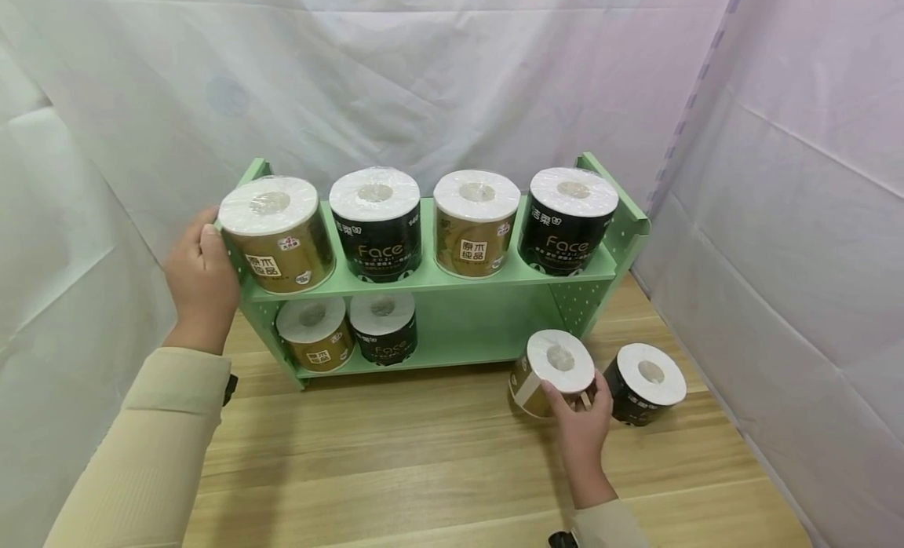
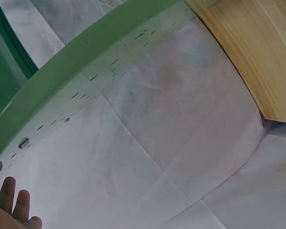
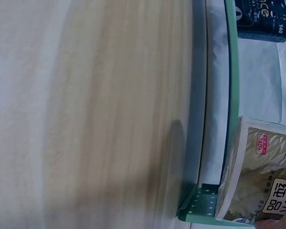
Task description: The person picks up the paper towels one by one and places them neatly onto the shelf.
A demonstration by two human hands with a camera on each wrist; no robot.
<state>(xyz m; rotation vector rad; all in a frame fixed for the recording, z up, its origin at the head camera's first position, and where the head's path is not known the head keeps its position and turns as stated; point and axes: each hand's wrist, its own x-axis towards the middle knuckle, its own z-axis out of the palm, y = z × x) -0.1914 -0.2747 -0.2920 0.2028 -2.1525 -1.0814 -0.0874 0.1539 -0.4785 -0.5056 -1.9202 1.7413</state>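
Note:
My right hand (image 1: 585,430) grips a gold-wrapped toilet paper roll (image 1: 561,362) by its near side, low in front of the shelf's right end. In the right wrist view, the gold roll (image 3: 257,171) shows at the right edge with a fingertip below it. My left hand (image 1: 201,277) lies against the left side of the green two-tier shelf (image 1: 487,320), beside the upper-left gold roll (image 1: 289,253). The left wrist view shows its fingers (image 2: 22,205) fairly straight near the perforated side panel (image 2: 95,67).
Alternating gold and black rolls (image 1: 377,250) line the upper tier. On the lower tier, a gold roll (image 1: 314,344) and a black roll (image 1: 384,340) stand at the left. Another black roll (image 1: 646,383) stands on the wooden table (image 1: 395,454) at right. White cloth (image 1: 395,85) hangs around.

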